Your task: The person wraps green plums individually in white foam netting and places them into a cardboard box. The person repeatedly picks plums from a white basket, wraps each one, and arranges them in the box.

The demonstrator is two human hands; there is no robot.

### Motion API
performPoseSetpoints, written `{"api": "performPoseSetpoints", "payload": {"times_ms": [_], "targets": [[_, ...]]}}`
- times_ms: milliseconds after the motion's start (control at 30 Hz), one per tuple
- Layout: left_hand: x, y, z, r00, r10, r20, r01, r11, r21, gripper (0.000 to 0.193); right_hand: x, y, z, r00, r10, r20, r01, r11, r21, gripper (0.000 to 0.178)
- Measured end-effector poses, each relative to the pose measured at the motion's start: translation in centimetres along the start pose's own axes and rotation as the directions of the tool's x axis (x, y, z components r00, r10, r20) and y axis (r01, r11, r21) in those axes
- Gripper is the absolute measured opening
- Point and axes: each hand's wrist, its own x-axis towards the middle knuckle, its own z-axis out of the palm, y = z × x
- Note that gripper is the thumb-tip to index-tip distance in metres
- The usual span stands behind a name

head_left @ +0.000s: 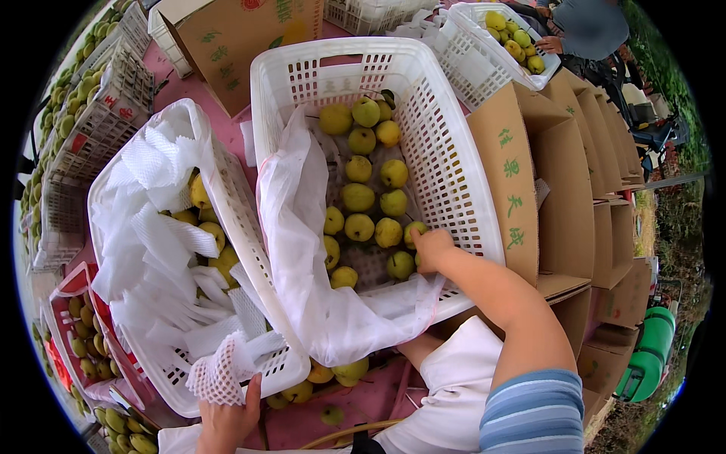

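My right hand (435, 250) reaches into a tall white plastic crate (473, 200), its fingers closed around a yellow-green pear (414, 233) near the crate's right side. Several more pears (358, 197) lie loose on the crate's bottom. A thin white cloth liner (299, 227) drapes over the left and near rims. At the lower left, my left hand (228, 421) grips a white foam net sleeve (219, 372), with the thumb up beside it. Next to that hand stands a second white crate (253, 246), where many foam sleeves (155, 234) partly cover more pears (224, 261).
Open cardboard boxes (560, 189) line the right side, and another carton (242, 45) stands at the back. More pears (350, 371) lie below the crates' near edges. At the far right, a person's hand (550, 45) is by another pear crate (469, 64). Fruit-filled crates (106, 113) stand left.
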Motion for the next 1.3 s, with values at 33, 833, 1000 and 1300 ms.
{"api": "performPoseSetpoints", "payload": {"times_ms": [33,833,1000,1300], "targets": [[0.1,0.1,-0.1,1.0,0.01,-0.014,-0.01,1.0,0.003,0.061,-0.5,0.9,-1.0,1.0,0.019,-0.023,-0.016,0.993,0.114,0.085],[0.4,7.8,-7.4,0.974,0.172,0.149,0.206,-0.389,-0.898,0.063,-32.4,-13.6,-15.6,0.269,-0.432,-0.861,0.91,0.407,0.08,0.072],[-1.2,7.5,-7.3,0.987,0.16,0.034,0.091,-0.367,-0.926,0.065,-29.9,-13.7,-14.6,0.431,-0.195,-0.881,0.809,-0.349,0.473,0.066],[-2.4,8.5,-7.4,0.84,0.533,0.105,0.258,-0.221,-0.941,0.08,-24.2,-19.2,-10.5,0.484,-0.733,-0.477,-0.084,-0.582,0.809,0.036]]}}
